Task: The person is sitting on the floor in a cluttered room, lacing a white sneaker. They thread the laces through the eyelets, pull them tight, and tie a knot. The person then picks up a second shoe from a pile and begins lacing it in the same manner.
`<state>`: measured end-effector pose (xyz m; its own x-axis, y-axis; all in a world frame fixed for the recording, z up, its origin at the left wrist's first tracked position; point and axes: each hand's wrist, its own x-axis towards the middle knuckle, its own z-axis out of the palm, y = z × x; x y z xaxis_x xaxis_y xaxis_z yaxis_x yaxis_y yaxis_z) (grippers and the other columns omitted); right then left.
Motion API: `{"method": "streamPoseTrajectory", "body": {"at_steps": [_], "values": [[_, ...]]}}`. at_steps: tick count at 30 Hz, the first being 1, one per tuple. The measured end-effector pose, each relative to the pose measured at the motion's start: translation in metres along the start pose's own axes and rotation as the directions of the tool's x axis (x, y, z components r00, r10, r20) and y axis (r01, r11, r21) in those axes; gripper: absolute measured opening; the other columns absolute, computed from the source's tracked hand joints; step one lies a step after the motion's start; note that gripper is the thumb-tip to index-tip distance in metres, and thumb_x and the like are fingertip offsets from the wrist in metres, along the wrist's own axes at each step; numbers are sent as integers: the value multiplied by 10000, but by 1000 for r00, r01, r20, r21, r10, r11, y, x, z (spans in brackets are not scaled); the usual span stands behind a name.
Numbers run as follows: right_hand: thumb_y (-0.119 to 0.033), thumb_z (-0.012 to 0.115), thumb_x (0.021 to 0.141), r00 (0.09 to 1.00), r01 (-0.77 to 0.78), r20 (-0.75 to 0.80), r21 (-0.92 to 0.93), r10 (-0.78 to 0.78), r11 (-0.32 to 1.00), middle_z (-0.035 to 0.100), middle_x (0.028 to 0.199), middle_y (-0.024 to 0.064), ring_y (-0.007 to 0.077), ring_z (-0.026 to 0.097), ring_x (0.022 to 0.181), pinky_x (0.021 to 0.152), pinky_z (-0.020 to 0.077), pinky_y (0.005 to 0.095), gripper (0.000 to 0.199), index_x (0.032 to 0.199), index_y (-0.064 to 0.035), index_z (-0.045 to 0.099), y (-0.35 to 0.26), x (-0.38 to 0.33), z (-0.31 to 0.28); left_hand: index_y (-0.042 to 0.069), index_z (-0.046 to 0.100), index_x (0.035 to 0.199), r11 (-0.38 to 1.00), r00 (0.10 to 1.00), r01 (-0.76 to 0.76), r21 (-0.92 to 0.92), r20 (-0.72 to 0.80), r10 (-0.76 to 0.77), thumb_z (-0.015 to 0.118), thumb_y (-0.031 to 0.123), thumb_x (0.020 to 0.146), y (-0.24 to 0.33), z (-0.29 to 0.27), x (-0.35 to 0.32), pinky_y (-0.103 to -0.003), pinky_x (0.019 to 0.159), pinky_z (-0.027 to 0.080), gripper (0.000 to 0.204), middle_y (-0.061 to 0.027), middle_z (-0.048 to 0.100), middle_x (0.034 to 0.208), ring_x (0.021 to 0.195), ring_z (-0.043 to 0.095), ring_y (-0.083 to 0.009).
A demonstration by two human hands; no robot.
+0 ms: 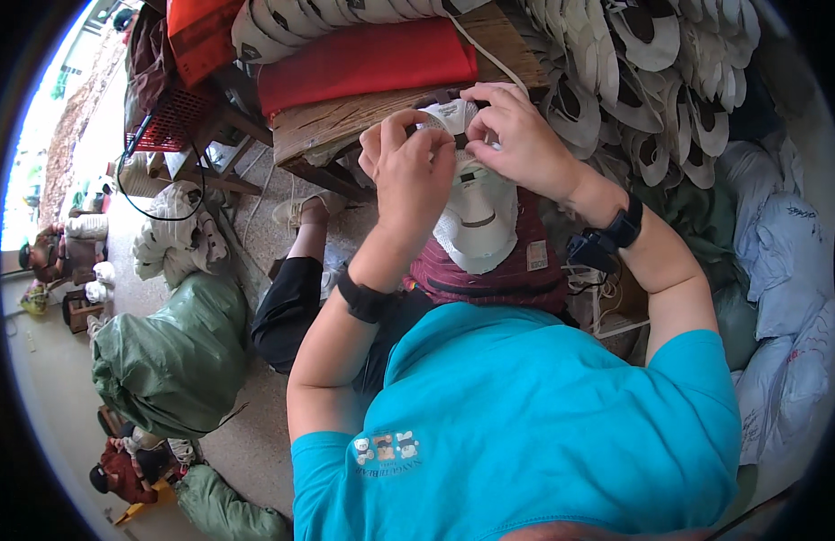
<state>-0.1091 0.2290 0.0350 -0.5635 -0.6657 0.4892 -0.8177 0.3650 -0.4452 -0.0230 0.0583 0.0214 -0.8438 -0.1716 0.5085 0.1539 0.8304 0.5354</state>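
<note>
Both hands are raised at the near edge of a wooden table, closed on a white shoe upper (451, 112). My left hand (406, 167) pinches its left side with curled fingers. From the right, my right hand (518, 135) grips it with thumb and fingertips. The fingers hide much of the piece between them, and any small tool there cannot be made out. Just below the hands, another white section of shoe upper (476, 233) with a dark slit hangs over the maroon cloth (521, 270) on my lap; whether the two parts are joined is unclear.
A folded red cloth (363, 65) and a row of nested white uppers (300, 25) lie on the wooden table (323, 126). Many white uppers (647, 81) hang in bunches at the right, above pale sacks (787, 261). Green sacks (178, 347) stand at left; people sit farther off.
</note>
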Motion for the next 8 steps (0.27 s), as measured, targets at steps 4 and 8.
{"method": "streamPoseTrajectory", "body": {"at_steps": [4,8], "values": [[-83,711,753,1000,23,-2,30,-23,999,597,1248,166,331,518,1193,1023,427,428,99,817,-28,658,2,4,-4,126,685,976,993,995,-74,-96,-67,68,733,133,775,-9,-7,-5,-437,977,352,206,-64,572,1172,1111,470,-325],[-102,723,751,980,148,-70,-374,-187,916,602,1246,148,313,512,1206,1021,427,437,130,864,-73,666,5,13,-25,151,669,1096,985,982,-163,-58,-104,156,742,130,783,-10,-20,-23,-416,998,361,322,-96,572,1199,1115,481,-303]]}}
